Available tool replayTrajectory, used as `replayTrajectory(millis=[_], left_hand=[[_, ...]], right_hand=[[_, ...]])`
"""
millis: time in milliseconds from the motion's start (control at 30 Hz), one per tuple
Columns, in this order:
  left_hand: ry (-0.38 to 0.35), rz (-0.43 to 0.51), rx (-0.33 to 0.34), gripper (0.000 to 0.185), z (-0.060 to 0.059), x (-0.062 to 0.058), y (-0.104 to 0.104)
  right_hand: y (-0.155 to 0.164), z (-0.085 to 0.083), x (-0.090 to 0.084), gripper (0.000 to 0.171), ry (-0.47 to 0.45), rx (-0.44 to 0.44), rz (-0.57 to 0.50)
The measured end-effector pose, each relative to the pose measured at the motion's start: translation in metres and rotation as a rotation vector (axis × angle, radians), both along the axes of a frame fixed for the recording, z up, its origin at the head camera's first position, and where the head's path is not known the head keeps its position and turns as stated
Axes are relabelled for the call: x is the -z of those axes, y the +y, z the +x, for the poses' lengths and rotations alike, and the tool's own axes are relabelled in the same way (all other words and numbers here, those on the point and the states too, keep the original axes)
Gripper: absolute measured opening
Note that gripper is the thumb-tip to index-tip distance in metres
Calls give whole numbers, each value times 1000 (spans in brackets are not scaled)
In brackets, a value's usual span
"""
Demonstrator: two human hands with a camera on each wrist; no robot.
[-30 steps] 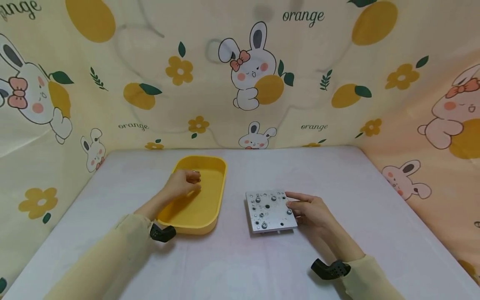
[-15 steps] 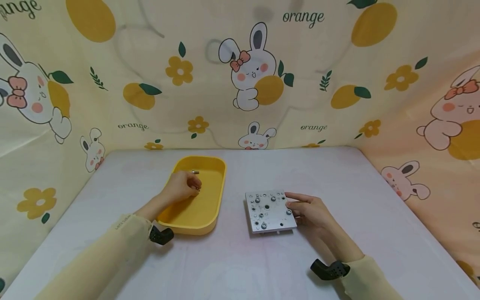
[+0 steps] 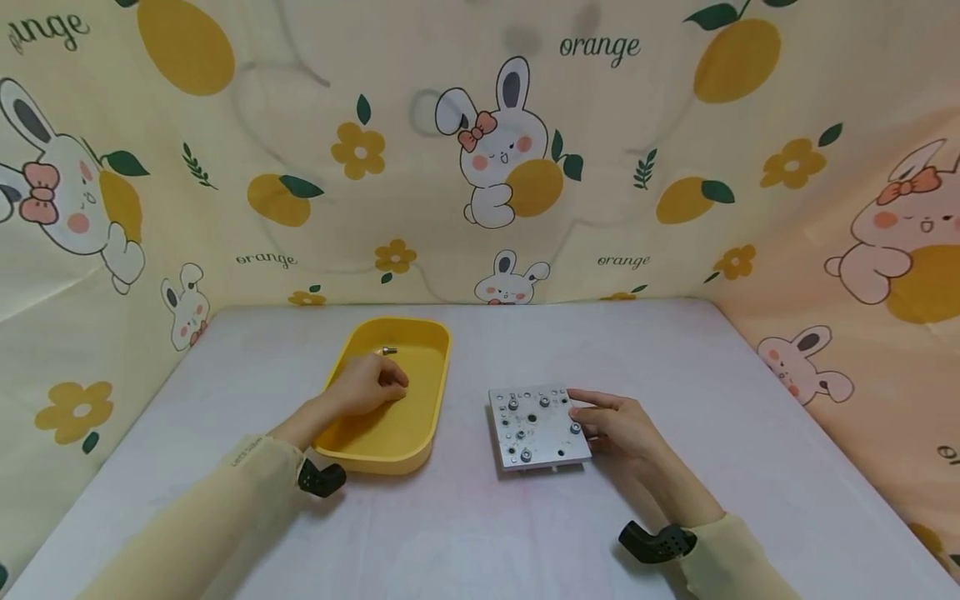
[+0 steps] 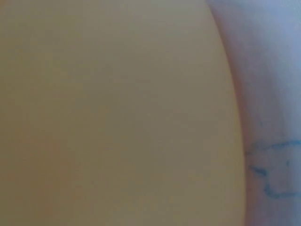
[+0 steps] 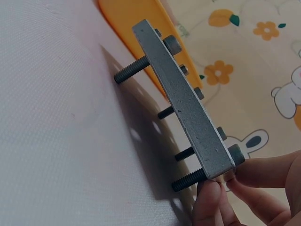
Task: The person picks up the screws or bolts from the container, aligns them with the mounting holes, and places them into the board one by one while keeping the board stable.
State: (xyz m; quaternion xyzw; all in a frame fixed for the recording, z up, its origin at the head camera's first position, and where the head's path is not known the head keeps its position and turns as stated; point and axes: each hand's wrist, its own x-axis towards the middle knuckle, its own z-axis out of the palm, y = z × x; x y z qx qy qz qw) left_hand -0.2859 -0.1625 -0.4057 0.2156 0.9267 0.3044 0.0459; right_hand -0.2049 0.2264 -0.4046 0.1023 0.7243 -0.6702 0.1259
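The nearly square metal plate (image 3: 552, 435) is above the worktop (image 3: 480, 533), its bolts (image 5: 132, 69) pointing downward. The right hand (image 3: 618, 429) grips its right edge. The left hand (image 3: 363, 386) is bent-fingered in the yellow tray (image 3: 424, 400); whether it holds anything, I cannot tell. Beyond lies a loose screw (image 3: 388, 351), long axis sideways. The backdrop (image 3: 450, 25) reads "orange".

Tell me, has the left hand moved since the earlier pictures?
Yes: judged against the yellow tray, the left hand has shifted slightly toward the near end, away from the bolt.
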Motion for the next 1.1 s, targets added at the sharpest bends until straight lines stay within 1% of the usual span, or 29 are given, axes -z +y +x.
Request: replayTrajectory(millis=[133,367,433,567,700,767,800,867,967,1100], left_hand=[[8,-16,7,8,0,-1,1],[98,-106,68,3,1,-2,3],[101,-104,78,2,2,-2,3],[86,-64,81,4,5,0,2],[46,26,64,2,4,2,-1],[13,92,40,5,5,0,-3],[-3,127,17,7,6,-3,-3],[-38,200,-33,12,10,-12,-4],[-83,319,-97,20,20,-33,-1],[-127,532,-132,22,35,-60,12]], right_hand=[[0,0,1,51,3,0,-4],[-1,0,2,51,1,4,-10],[-1,0,2,51,-4,4,-5],[-1,1,5,50,-9,6,5],[-2,2,6,50,-10,9,4],[-2,1,6,50,-13,13,-2],[-2,1,6,50,-13,12,-3],[-2,1,6,50,-13,6,-4],[-1,1,5,52,-1,-5,-2],[0,-1,3,52,15,-10,-1]])
